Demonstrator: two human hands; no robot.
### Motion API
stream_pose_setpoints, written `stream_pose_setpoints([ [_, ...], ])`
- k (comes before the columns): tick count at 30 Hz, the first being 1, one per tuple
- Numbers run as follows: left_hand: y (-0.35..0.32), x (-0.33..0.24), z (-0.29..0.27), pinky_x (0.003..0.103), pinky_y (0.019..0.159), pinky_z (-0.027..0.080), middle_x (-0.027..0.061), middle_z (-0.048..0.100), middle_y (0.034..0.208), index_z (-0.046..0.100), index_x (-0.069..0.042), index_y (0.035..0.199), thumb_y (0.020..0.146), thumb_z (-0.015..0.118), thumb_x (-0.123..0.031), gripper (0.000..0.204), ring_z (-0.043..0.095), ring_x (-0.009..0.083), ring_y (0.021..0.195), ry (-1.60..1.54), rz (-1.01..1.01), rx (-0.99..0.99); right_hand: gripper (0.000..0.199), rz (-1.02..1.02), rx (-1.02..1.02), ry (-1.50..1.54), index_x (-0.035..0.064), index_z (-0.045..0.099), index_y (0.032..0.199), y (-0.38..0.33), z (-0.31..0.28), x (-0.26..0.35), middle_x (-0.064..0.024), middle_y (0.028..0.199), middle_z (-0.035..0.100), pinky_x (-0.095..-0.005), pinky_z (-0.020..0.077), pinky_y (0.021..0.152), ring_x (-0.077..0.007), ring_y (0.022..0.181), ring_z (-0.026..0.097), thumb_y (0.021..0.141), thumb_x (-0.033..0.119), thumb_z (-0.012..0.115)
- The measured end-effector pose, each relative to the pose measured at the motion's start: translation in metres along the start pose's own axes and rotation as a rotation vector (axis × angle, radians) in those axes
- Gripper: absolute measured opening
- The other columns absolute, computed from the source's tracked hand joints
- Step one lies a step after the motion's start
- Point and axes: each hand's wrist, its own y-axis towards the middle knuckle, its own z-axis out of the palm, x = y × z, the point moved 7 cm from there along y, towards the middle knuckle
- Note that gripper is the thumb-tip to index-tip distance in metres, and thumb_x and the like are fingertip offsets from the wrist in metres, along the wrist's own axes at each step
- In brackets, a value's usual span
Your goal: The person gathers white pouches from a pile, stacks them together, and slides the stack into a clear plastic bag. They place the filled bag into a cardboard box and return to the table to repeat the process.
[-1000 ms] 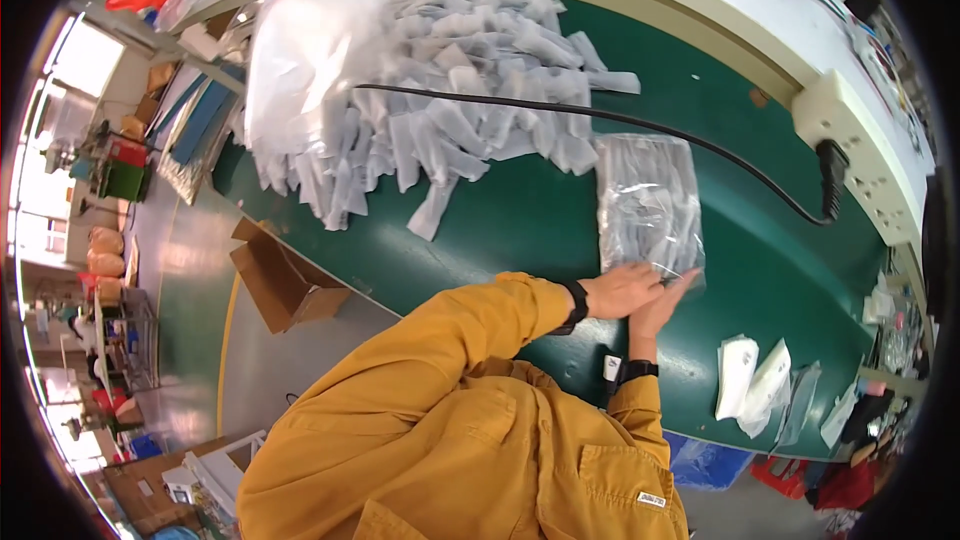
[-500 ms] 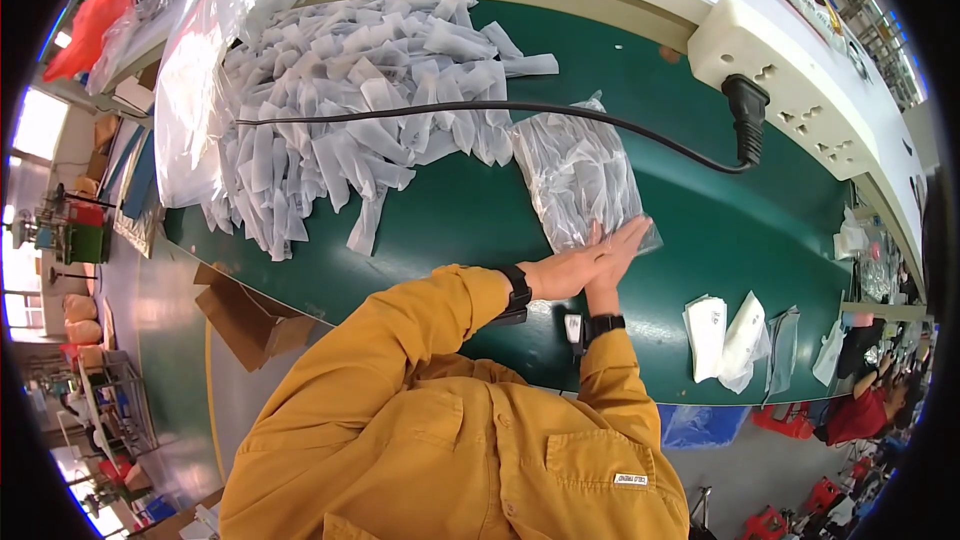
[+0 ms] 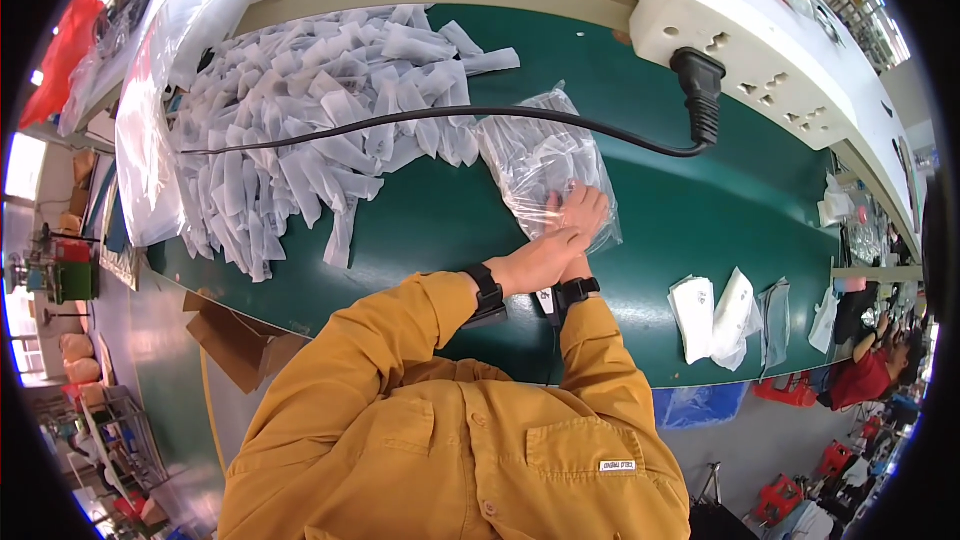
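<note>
A clear plastic bag packed with translucent whitish pieces lies on the green table. My right hand is at the bag's near end, thumb and bent fingers apart, pressing against it; whether it is inside the film cannot be made out. My left hand crosses over the right wrist, its fingers closed at the near edge of the bag. To the left spreads a large heap of loose translucent plastic sleeves. A black watch sits on each wrist.
A black power cable arches over the heap and bag to a white socket strip. Clear film hangs at the left. White packets lie at the right near edge. An opened cardboard box stands below; a co-worker in red is far right.
My right hand has gone from lying stretched along the bag's near corner to bent fingers farther onto the bag. My left hand has moved along. The whole view has shifted slightly.
</note>
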Motion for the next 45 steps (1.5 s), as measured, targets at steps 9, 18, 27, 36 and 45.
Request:
stream_pose_setpoints([
  [9, 0.006, -0.01, -0.016, 0.043, 0.081, 0.05, 0.0237, 0.053, 0.108, 0.048, 0.003, 0.112, 0.082, 0.051, 0.006, 0.03, 0.056, 0.0444, 0.096, 0.044, 0.017, -0.091, 0.039, -0.245, 0.041, 0.128, 0.0103, 0.06, 0.107, -0.016, 0.0, -0.018, -0.0076, 0.097, 0.053, -0.044, 0.0383, 0.076, -0.0295, 0.094, 0.049, 0.071, 0.022, 0.064],
  [18, 0.002, 0.003, 0.01, 0.046, 0.083, 0.048, 0.0252, 0.053, 0.106, 0.047, 0.004, 0.11, 0.078, 0.049, 0.009, 0.032, 0.055, 0.0449, 0.099, -0.05, -0.088, 0.128, 0.056, -0.406, 0.184, -0.155, 0.0188, 0.053, 0.132, -0.008, 0.011, -0.017, -0.0062, 0.095, 0.05, -0.0443, 0.0376, 0.076, -0.0279, 0.094, 0.048, 0.077, 0.023, 0.06],
  [27, 0.004, 0.018, 0.009, 0.046, 0.073, 0.047, 0.0222, 0.055, 0.094, 0.047, -0.001, 0.099, 0.085, 0.053, 0.001, 0.015, 0.057, 0.0435, 0.089, -0.049, -0.229, -0.022, 0.045, -0.122, -0.041, 0.216, 0.0041, 0.049, 0.122, -0.037, -0.054, -0.022, -0.0117, 0.096, 0.052, -0.0512, 0.0427, 0.077, -0.0368, 0.096, 0.052, 0.08, 0.014, 0.062],
  [36, 0.004, 0.016, 0.026, 0.046, 0.071, 0.046, 0.0219, 0.056, 0.09, 0.047, 0.0, 0.093, 0.087, 0.051, 0.0, 0.007, 0.056, 0.043, 0.084, -0.09, -0.172, 0.097, 0.022, 0.119, 0.124, 0.191, 0.0014, 0.046, 0.09, -0.023, 0.003, -0.061, -0.0218, 0.085, 0.052, -0.0474, 0.0482, 0.059, -0.0418, 0.07, 0.057, 0.08, 0.011, 0.063],
  [45, 0.002, 0.029, 0.03, 0.046, 0.071, 0.046, 0.0209, 0.056, 0.085, 0.048, 0.001, 0.09, 0.083, 0.052, 0.003, 0.009, 0.057, 0.0423, 0.083, -0.075, -0.207, 0.062, 0.015, 0.577, 0.208, -0.042, 0.0033, 0.058, 0.095, -0.02, -0.072, -0.103, -0.0174, 0.099, 0.059, -0.0444, 0.0499, 0.071, -0.0365, 0.086, 0.06, 0.084, 0.014, 0.058],
])
